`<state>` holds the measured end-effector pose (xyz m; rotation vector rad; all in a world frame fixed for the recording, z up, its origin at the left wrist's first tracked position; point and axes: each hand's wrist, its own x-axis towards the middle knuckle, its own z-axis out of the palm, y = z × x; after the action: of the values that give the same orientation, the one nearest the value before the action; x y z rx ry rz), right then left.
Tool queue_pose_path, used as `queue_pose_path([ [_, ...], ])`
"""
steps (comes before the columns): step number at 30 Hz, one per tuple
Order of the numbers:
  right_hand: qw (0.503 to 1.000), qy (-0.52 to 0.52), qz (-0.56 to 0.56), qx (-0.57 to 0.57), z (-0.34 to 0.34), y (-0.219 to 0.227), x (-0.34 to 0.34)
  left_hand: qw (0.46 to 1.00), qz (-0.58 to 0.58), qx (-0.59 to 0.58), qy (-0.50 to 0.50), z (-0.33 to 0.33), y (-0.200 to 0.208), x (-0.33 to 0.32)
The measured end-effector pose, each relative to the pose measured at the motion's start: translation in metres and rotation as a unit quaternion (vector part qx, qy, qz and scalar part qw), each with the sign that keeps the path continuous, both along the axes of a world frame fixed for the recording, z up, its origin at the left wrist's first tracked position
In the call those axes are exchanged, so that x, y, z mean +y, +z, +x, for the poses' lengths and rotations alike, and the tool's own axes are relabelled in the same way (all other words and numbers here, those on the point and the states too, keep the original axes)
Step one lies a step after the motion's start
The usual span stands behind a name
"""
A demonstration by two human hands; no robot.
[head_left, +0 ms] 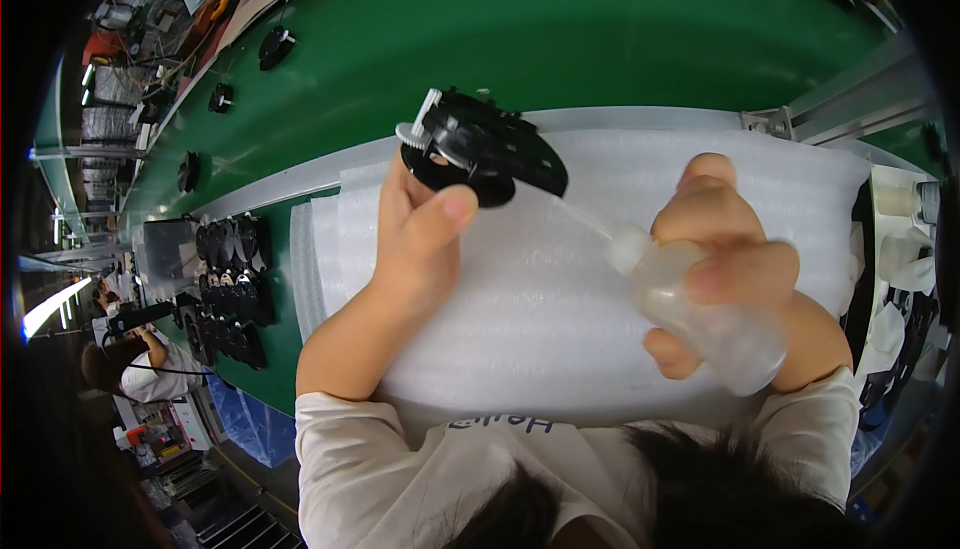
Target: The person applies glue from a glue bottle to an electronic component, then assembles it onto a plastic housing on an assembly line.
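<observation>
My left hand (425, 234) grips a black plastic part (490, 144) and holds it up, tilted, above a white foam sheet (530, 329). A white gear (411, 136) and a short white rod stick out at the part's left end. In my right hand (715, 229) is a translucent squeeze bottle (700, 319), lying slantwise in the wrapped fingers. Its thin nozzle (585, 219) points up and left, with the tip close to the part's lower right edge. Whether the tip touches the part I cannot tell.
Beyond a metal rail (640, 119) runs a green belt (640, 39) with a few black parts on it. Rows of black parts (235, 289) stand at the left. White containers (895, 239) line the right side. Another person (150, 369) sits at far left.
</observation>
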<state>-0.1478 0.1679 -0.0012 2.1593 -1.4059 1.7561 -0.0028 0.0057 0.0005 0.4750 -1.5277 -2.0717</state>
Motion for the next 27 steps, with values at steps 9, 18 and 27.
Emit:
queue_pose_path([
  [9,0.704,0.117,0.188,-0.675,-0.011,-0.026,-0.021,0.565,-0.606,-0.55,0.105,-0.073,0.021,-0.074],
  [18,0.609,0.217,0.156,-0.747,-0.023,-0.019,-0.025,0.689,-0.7,-0.167,0.086,-0.223,-0.037,-0.077],
  [27,0.583,0.198,0.16,-0.771,-0.019,-0.017,-0.028,0.749,-0.509,-0.42,0.054,-0.239,-0.012,-0.051],
])
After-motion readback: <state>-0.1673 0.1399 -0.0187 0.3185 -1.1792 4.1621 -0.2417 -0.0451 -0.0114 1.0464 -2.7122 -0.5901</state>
